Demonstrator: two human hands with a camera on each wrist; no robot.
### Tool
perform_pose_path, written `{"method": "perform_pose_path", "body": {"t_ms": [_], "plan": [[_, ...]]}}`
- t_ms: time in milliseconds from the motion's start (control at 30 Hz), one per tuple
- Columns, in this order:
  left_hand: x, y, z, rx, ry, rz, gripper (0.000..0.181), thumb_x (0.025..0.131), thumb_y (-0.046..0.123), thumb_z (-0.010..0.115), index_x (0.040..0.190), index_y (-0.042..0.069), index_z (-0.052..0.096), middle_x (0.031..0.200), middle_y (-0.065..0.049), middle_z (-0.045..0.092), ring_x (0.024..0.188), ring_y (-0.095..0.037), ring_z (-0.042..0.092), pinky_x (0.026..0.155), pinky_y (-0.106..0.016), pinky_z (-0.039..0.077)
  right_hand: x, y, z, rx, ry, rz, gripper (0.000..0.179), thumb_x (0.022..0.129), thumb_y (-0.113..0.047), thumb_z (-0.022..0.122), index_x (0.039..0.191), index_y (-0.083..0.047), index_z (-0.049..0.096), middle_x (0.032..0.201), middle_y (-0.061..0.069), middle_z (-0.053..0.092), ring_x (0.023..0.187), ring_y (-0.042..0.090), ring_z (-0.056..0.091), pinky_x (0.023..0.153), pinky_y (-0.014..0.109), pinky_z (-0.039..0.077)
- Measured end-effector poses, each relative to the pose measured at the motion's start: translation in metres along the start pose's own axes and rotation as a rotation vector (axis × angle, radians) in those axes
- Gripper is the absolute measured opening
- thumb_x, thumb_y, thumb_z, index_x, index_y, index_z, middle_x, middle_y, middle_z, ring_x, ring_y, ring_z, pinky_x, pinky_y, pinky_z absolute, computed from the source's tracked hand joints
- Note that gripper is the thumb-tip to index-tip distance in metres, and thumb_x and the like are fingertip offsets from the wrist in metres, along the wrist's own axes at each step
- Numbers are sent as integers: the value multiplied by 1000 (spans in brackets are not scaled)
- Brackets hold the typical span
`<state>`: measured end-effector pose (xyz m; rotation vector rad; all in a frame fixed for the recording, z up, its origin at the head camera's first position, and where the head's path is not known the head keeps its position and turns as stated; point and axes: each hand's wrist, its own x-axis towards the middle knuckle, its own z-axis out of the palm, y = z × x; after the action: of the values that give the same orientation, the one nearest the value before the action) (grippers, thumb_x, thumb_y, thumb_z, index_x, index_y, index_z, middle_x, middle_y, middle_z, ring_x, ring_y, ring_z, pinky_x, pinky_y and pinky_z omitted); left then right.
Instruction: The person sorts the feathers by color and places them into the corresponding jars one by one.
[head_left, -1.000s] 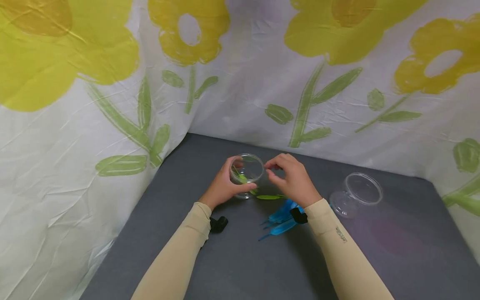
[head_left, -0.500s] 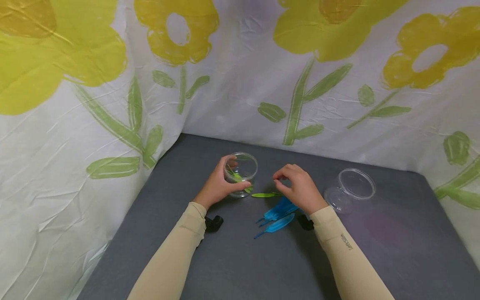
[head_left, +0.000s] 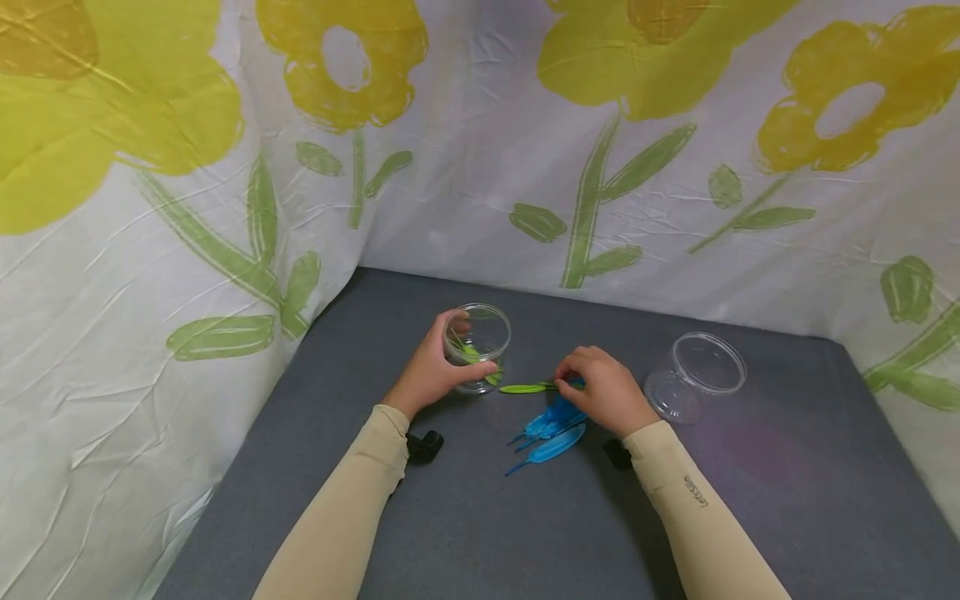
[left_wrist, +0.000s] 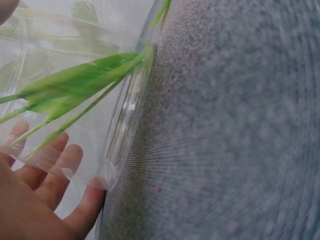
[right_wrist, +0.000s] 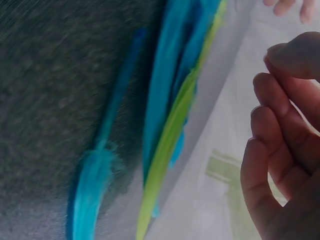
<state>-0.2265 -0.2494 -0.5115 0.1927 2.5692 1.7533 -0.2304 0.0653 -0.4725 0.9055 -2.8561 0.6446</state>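
My left hand [head_left: 435,367] grips a clear plastic jar [head_left: 504,354] standing upright on the dark table, thumb across its front. Inside it lie several green feathers [left_wrist: 82,82], their quills toward the mouth in the left wrist view. My right hand [head_left: 606,392] is low over the table, right of the jar. Its fingertips are at the far end of a loose green feather [head_left: 525,388], which lies beside the jar's base. In the right wrist view, that hand's thumb and forefinger come close together with nothing between them. Several blue feathers [head_left: 551,425] lie just in front of the green one.
A second clear plastic jar [head_left: 708,390] stands on the right of the grey table [head_left: 480,517], close beyond my right hand. A white cloth with printed yellow flowers [head_left: 465,167] rises along the table's back and left edges.
My right hand has drawn away from the jar's rim, rightward and down to the loose green feather. The left hand keeps its hold on the jar. The head view has shifted slightly.
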Motion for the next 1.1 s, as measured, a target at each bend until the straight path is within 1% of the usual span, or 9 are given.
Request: {"method": "perform_pose_path", "body": {"t_ms": [133, 300, 533, 667, 867, 1100], "plan": [[0, -1, -1, 5, 3, -2, 104, 81, 59, 93, 163, 37, 33, 157, 3, 52, 148, -26, 51, 118, -60, 47, 0, 1, 4, -44, -16, -5, 7, 98, -17, 81, 104, -16, 80, 104, 0, 72, 98, 21, 67, 82, 43, 61], [0, 0, -1, 4, 1, -8, 106, 80, 60, 93, 165, 36, 33, 158, 3, 51, 148, -26, 51, 119, -60, 46, 1, 2, 7, -72, -17, 1, 7, 98, -17, 82, 104, -15, 80, 103, 2, 73, 98, 21, 67, 81, 43, 61], [-1, 2, -1, 0, -5, -10, 102, 82, 58, 92, 163, 37, 33, 159, 2, 51, 149, -26, 50, 119, -60, 46, 6, 0, 10, -117, -21, 23, 6, 99, -17, 81, 100, -12, 81, 100, 2, 73, 96, 21, 68, 81, 41, 62], [-2, 3, 0, 3, 0, -12, 102, 82, 58, 92, 163, 38, 34, 157, 4, 51, 148, -25, 50, 118, -59, 47, 8, -1, 11, -147, -32, 14, 3, 98, -14, 81, 95, -14, 80, 96, 1, 72, 93, 21, 67, 79, 40, 61], [-2, 2, 0, 3, 4, -6, 104, 81, 59, 92, 164, 37, 33, 157, 5, 52, 146, -25, 50, 116, -60, 48, 10, 0, 15, -176, -35, 5, 5, 95, -11, 82, 93, -14, 80, 91, 1, 70, 87, 20, 64, 75, 39, 59], [-2, 1, -1, -4, -1, -1, 106, 81, 59, 92, 165, 34, 33, 157, 3, 51, 146, -27, 50, 116, -60, 48, 11, -1, 19, -186, -47, 3, 7, 94, -8, 82, 91, -14, 80, 89, 1, 69, 86, 20, 63, 73, 38, 59]]}}
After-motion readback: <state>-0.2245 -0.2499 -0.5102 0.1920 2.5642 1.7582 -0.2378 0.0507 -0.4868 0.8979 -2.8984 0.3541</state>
